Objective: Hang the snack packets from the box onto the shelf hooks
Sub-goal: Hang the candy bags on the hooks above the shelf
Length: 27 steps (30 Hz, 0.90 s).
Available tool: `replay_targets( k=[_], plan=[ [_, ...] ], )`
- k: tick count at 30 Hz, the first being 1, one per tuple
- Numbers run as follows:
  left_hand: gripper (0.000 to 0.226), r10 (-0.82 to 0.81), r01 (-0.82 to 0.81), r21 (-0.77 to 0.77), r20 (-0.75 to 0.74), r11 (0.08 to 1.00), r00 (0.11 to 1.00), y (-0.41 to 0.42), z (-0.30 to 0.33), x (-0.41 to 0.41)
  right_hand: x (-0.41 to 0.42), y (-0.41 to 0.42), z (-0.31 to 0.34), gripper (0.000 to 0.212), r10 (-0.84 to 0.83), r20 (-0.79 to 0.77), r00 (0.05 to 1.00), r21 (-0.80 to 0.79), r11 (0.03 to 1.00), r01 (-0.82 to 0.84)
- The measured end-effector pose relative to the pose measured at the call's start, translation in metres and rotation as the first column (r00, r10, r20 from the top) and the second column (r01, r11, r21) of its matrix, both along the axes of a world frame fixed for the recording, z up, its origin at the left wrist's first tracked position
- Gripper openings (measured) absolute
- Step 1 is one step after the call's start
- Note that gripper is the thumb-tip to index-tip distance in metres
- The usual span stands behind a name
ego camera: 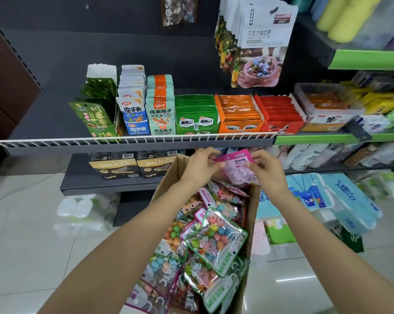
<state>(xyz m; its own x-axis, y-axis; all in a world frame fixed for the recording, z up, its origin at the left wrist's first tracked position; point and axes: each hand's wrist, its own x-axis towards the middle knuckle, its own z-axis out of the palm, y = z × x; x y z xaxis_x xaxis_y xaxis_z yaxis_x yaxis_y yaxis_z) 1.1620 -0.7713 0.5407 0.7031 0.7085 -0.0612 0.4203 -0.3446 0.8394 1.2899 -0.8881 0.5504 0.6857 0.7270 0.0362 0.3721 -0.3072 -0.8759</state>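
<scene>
A pink snack packet (235,167) with a white label and barcode is held above the far end of the cardboard box (251,214). My left hand (201,165) pinches its left top edge. My right hand (265,169) pinches its right side. The box stands on the floor in front of the shelf and is full of several clear candy packets (214,241) with green and pink borders. White packets (263,44) hang on hooks at the upper right. One clear packet (179,10) hangs at the top middle of the dark back panel.
A shelf with a white wire rail (135,139) carries several open snack display boxes. Black DALICCA boxes (132,165) sit on the lower shelf. Blue tissue packs (341,196) lie to the right of the box, and wrapped paper rolls (85,211) to the left on the floor.
</scene>
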Motion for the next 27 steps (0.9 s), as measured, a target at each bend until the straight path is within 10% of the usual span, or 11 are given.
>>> replay_targets(
  k=[5,9,16,27],
  plan=[
    [0.043,0.020,0.067,-0.437,0.192,0.897,0.981,-0.006,0.044,0.000,-0.026,0.016,0.040,0.017,0.060,0.096,0.994,0.196,0.977,-0.078],
    [0.033,0.213,-0.074,-0.404,0.310,0.912,0.927,0.006,0.077,-0.013,-0.050,0.037,0.069,0.019,0.341,0.070,0.938,0.197,0.917,-0.348],
    [0.020,0.359,-0.143,-0.477,0.398,0.867,0.844,0.055,0.119,-0.082,-0.069,0.072,0.099,0.044,0.333,0.127,0.934,0.123,0.930,-0.348],
    [0.050,0.238,-0.346,0.209,0.415,0.914,0.878,0.177,0.170,-0.171,-0.150,0.203,0.146,0.055,0.335,0.053,0.941,0.345,0.878,-0.332]
  ],
)
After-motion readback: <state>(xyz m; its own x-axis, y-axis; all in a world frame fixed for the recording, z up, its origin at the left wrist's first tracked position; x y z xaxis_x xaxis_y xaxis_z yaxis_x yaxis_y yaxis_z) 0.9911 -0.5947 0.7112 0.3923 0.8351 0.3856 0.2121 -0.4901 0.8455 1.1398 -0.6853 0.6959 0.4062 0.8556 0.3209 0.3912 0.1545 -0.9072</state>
